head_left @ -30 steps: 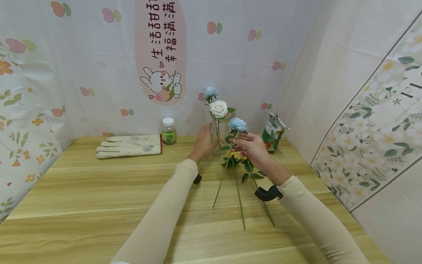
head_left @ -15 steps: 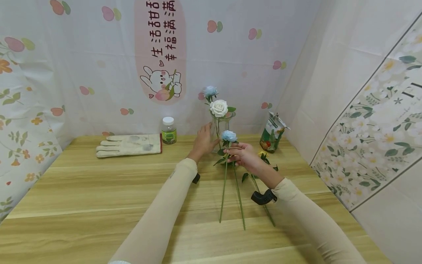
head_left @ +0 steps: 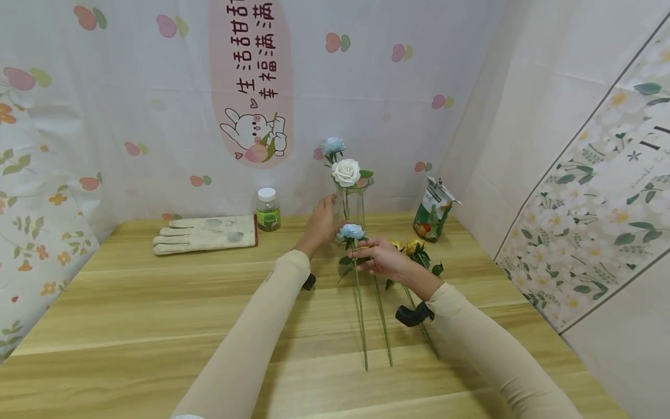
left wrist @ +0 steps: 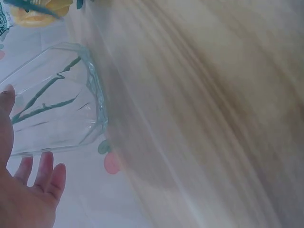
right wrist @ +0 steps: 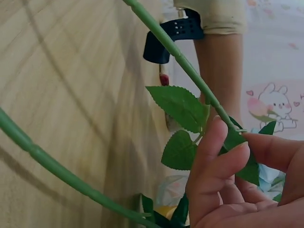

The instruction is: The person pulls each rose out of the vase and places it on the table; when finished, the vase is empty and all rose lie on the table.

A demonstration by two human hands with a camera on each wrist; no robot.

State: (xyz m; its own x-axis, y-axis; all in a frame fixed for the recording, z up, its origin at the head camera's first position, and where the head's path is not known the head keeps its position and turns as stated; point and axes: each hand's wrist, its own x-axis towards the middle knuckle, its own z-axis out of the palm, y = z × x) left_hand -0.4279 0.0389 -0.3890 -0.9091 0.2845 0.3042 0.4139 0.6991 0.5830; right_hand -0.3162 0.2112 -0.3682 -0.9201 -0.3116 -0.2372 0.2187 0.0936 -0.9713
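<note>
My left hand [head_left: 320, 226] holds a clear glass vase [head_left: 356, 205] by its left side. In the left wrist view, the thumb and fingers lie on either side of the faceted vase [left wrist: 71, 128], and green stems show inside it. A white rose [head_left: 346, 173] and a light-blue rose [head_left: 332, 145] stand in the vase. My right hand [head_left: 386, 259] pinches another light-blue rose [head_left: 351, 231] just below its bloom, in front of the vase. In the right wrist view, thumb and fingertips meet at its green stem [right wrist: 183, 64], beside serrated leaves [right wrist: 178, 107].
Yellow flowers [head_left: 414, 247] with long stems lie on the wooden table [head_left: 157, 320] by the right forearm. A green-and-white pouch [head_left: 433, 210] stands at the back right. On the left are a white-capped bottle [head_left: 268, 210] and a cream work glove [head_left: 209, 234]. A printed curtain [head_left: 131, 105] hangs behind.
The right hand has brought the blue rose down and leftward, toward the front of the vase, its stem turning to point nearer my body. The left hand stays at the vase.
</note>
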